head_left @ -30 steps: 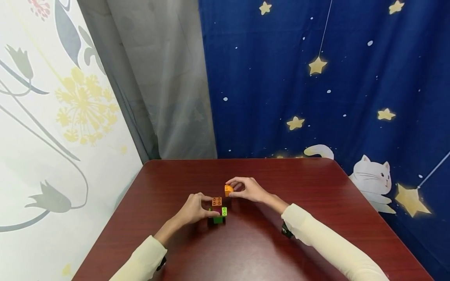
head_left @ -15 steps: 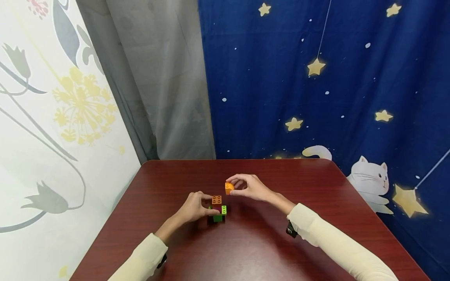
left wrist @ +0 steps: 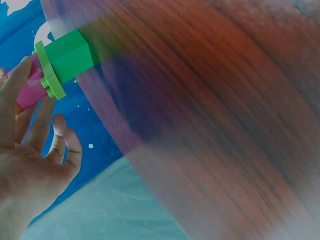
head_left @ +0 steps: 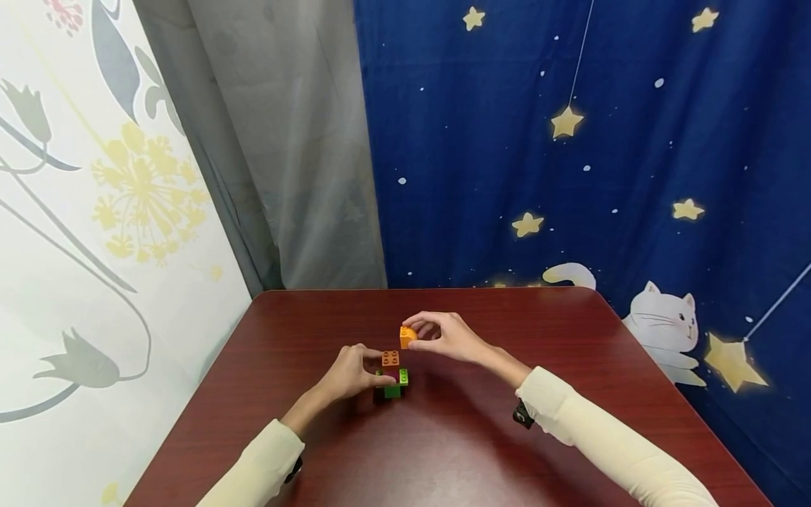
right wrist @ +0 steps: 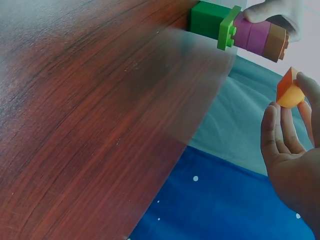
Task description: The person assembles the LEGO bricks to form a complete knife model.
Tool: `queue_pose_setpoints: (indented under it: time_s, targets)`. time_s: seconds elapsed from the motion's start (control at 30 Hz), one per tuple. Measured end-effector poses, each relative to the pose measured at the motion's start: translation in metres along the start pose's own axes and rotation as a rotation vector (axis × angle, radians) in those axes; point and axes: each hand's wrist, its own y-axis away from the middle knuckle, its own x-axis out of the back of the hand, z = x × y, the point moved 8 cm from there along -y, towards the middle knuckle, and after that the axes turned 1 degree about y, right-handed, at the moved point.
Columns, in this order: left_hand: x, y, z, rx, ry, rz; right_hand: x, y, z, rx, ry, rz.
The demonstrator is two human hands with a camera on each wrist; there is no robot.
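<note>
A tower of toy building bricks point(right wrist: 250, 34) stands on the table: green at the bottom, then a flat lime plate point(left wrist: 50, 72), purple bricks point(right wrist: 250, 35) and an orange-brown studded brick point(head_left: 390, 358) on top. My left hand point(head_left: 348, 373) grips the purple part between thumb and fingers. Up beside the top of the tower, my right hand point(head_left: 450, 337) pinches a small orange brick point(right wrist: 290, 90) with one curved side. In the right wrist view a gap shows between this brick and the tower's top.
The dark red wooden table point(head_left: 481, 436) has rounded far corners. Behind it hang a grey curtain point(head_left: 310, 176) and a blue star-patterned curtain point(head_left: 469, 141). A white floral panel point(head_left: 127, 282) stands along the left side.
My right hand has raised the orange brick slightly and brought it a little left, closer above the tower. The left hand keeps its hold on the tower.
</note>
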Motion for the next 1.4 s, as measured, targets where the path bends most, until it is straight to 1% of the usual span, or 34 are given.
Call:
queue_pose_setpoints:
  time_s: [0.23, 0.47, 0.57, 0.83, 1.17, 1.27, 1.4]
  targets:
    - [0.000, -0.001, 0.001, -0.012, -0.005, -0.001, -0.006, -0.004, -0.004, -0.006, -0.026, -0.014]
    - [0.000, -0.002, 0.003, -0.012, -0.001, -0.005, -0.015, -0.006, -0.014, 0.031, -0.034, -0.020]
    - [0.000, -0.002, 0.004, -0.023, 0.006, 0.000, -0.019, -0.007, -0.015, 0.029, -0.038, -0.028]
    - [-0.001, -0.002, 0.004, -0.016, -0.002, -0.007, -0.029, -0.007, -0.017, 0.028, -0.057, -0.048]
    - [-0.002, -0.003, 0.007, -0.073, -0.043, -0.001, -0.035, -0.006, -0.021, 0.059, -0.040, -0.038]
    - [-0.002, -0.003, 0.007, -0.087, -0.053, 0.003, -0.036, -0.004, -0.020, 0.050, -0.055, -0.031]
    - [-0.003, -0.003, 0.005, -0.080, -0.047, 0.004, -0.038, -0.003, -0.018, 0.035, -0.072, -0.026]
